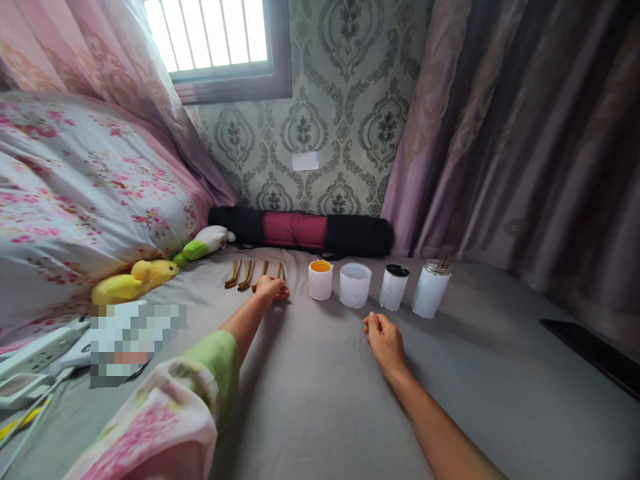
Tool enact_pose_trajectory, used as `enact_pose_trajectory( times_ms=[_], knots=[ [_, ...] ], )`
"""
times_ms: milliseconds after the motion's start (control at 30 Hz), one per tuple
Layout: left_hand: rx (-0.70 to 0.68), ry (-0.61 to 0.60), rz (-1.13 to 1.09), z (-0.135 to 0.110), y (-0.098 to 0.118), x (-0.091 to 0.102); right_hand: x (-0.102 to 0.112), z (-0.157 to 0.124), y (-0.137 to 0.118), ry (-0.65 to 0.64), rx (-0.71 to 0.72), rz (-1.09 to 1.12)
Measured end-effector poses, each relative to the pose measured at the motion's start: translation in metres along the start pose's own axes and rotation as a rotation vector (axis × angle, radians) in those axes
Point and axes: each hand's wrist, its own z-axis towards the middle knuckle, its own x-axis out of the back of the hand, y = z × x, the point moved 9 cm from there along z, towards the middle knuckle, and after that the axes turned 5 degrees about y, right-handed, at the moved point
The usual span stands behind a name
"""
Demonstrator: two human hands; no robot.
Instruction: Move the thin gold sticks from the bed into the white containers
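Observation:
Several small bundles of thin brown sticks (245, 275) lie in a row on the grey sheet. My left hand (270, 287) is at the right end of that row, its fingers closed around the lower part of the last brown sticks (281, 272). It partly hides the bundle beside them. My right hand (385, 339) rests on the sheet with its fingers curled in, and nothing shows in them. Beyond it stand a white-wrapped cup with an orange inside (320, 283), a wide whitish tub (355, 288), a white-wrapped can with a dark inside (393, 291) and a white-wrapped jar (428, 293) with sticks poking out.
A black and dark-red roll (300, 230) lies along the wall. Plush toys (145, 277), a power strip (43, 350) with cables and a blurred-out item (135, 343) are at left. A dark flat object (593, 353) lies at right. Curtains (500, 133) hang behind.

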Motion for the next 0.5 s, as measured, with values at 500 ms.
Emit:
enact_pose_trajectory(
  times_ms=[500],
  knots=[
    [0.225, -0.186, -0.805, -0.049, -0.016, -0.037, -0.001, 0.000, 0.001, -0.001, 0.002, -0.002]
  ],
)
